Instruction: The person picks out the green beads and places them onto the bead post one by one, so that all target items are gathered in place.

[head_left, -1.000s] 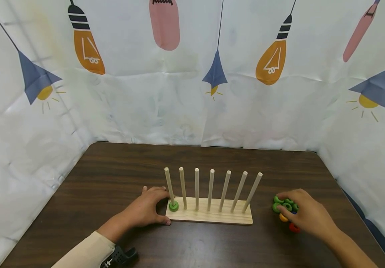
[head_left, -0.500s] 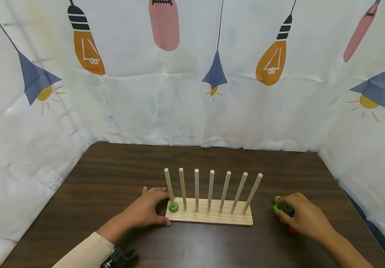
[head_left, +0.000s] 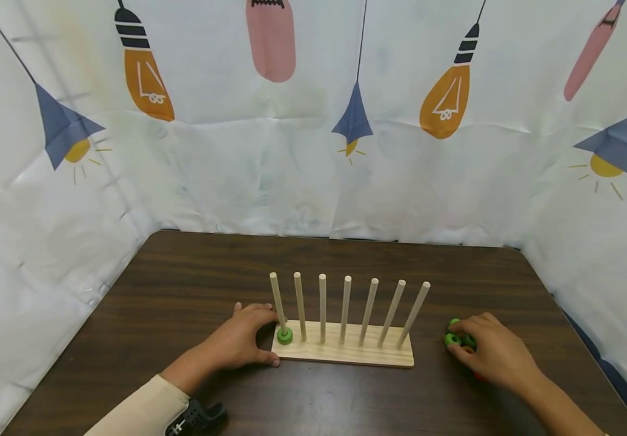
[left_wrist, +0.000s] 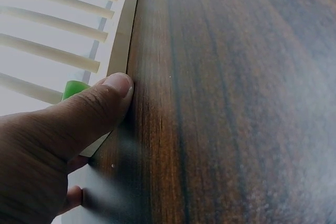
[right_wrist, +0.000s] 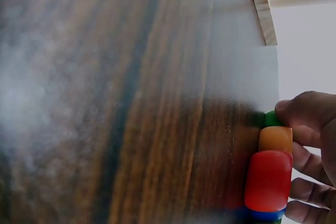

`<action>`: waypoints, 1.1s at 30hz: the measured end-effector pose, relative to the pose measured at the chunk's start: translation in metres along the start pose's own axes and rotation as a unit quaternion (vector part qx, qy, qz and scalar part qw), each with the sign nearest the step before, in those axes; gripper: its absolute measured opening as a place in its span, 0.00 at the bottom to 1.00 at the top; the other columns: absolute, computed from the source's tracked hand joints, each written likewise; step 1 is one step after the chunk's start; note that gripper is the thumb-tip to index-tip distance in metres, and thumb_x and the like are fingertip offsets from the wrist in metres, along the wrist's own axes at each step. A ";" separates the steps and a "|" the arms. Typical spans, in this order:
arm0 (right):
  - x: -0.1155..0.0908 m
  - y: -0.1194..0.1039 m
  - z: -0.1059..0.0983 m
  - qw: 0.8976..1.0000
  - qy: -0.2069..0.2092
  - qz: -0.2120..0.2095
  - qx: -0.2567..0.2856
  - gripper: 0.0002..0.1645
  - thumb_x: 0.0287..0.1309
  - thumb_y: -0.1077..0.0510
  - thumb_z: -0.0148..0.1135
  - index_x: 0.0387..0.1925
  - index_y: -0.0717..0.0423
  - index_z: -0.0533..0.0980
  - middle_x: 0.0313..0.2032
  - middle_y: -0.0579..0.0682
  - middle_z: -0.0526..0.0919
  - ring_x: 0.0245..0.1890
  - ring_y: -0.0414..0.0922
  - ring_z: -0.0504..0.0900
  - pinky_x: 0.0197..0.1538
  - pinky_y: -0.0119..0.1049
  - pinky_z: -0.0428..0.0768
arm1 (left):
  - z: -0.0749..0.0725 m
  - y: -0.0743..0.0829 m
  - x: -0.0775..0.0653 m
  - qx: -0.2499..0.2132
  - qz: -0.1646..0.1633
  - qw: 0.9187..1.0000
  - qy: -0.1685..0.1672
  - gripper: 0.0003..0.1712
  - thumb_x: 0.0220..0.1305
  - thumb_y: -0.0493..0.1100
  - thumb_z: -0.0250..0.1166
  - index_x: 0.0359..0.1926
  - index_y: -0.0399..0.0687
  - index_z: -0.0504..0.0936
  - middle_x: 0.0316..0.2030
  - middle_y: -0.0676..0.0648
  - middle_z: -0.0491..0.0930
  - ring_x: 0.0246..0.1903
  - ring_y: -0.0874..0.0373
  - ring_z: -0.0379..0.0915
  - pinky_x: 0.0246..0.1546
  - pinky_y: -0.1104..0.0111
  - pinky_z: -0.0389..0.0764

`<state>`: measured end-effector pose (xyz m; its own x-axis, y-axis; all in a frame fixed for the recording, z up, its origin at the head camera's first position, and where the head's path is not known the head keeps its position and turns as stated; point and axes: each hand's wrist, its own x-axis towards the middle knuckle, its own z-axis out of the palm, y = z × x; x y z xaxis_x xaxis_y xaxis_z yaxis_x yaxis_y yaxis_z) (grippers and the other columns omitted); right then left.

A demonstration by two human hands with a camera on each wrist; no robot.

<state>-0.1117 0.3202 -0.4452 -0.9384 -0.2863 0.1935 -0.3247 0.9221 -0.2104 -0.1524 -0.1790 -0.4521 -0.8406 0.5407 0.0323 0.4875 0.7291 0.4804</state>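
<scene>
My left hand [head_left: 242,339] grips the left end of a wooden peg stand [head_left: 346,351]. Its thumb [left_wrist: 100,100] lies against the front edge of the base, while the other fingers reach round behind. A green ring bead [head_left: 285,336] sits at the bottom of the leftmost peg. To the right of the stand, my right hand [head_left: 495,351] is low over a small cluster of beads, thumb and fingers curled about a green bead [right_wrist: 272,119]. Orange [right_wrist: 275,139] and red [right_wrist: 269,179] beads lie beside the fingers, with a blue bead [right_wrist: 268,215] partly hidden below.
The stand's other pegs [head_left: 346,309] rise bare from the base. A dark wood-grain table [head_left: 209,260] lies beneath everything. Behind it hangs a white cloth [head_left: 302,175] printed with lamps and bulbs. A dark watch [head_left: 193,418] is on the left wrist.
My right hand has lowered onto the bead cluster, its thumb and fingers closing in and covering more of the beads. The left hand and the stand stay in place.
</scene>
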 end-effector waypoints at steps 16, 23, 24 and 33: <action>0.004 -0.006 -0.001 0.999 0.010 -0.027 -0.014 0.22 0.46 0.50 0.83 0.44 0.48 0.85 0.42 0.44 0.86 0.43 0.47 0.79 0.42 0.49 0.81 | -0.001 -0.001 0.000 0.000 -0.004 1.000 -0.005 0.39 0.44 0.58 0.85 0.58 0.51 0.83 0.61 0.43 0.78 0.69 0.39 0.65 0.63 0.24 0.47; 0.007 -0.009 -0.008 0.998 0.042 -0.040 -0.002 0.21 0.42 0.52 0.85 0.40 0.46 0.84 0.39 0.40 0.85 0.41 0.45 0.78 0.35 0.42 0.80 | -0.001 0.000 -0.001 -0.006 -0.001 1.000 -0.005 0.40 0.44 0.57 0.85 0.58 0.51 0.83 0.61 0.43 0.79 0.69 0.38 0.64 0.63 0.24 0.47; 0.008 -0.009 -0.009 0.998 0.048 -0.046 0.000 0.21 0.42 0.53 0.85 0.39 0.45 0.84 0.39 0.40 0.85 0.41 0.44 0.77 0.35 0.41 0.79 | -0.001 0.000 -0.001 -0.007 0.000 1.000 -0.004 0.40 0.44 0.57 0.85 0.58 0.51 0.83 0.61 0.44 0.79 0.69 0.39 0.64 0.62 0.23 0.47; 0.014 -0.016 -0.027 0.992 0.092 -0.079 0.023 0.21 0.41 0.56 0.84 0.41 0.42 0.84 0.41 0.36 0.85 0.44 0.40 0.76 0.36 0.40 0.81 | -0.001 -0.001 -0.002 -0.009 0.001 1.000 -0.001 0.40 0.44 0.57 0.85 0.58 0.51 0.83 0.61 0.44 0.79 0.69 0.39 0.65 0.62 0.23 0.47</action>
<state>-0.1167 0.3088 -0.4137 -0.8389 -0.3704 0.3988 -0.4757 0.8550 -0.2067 -0.1510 -0.1810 -0.4520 -0.8387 0.5437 0.0318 0.4854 0.7197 0.4965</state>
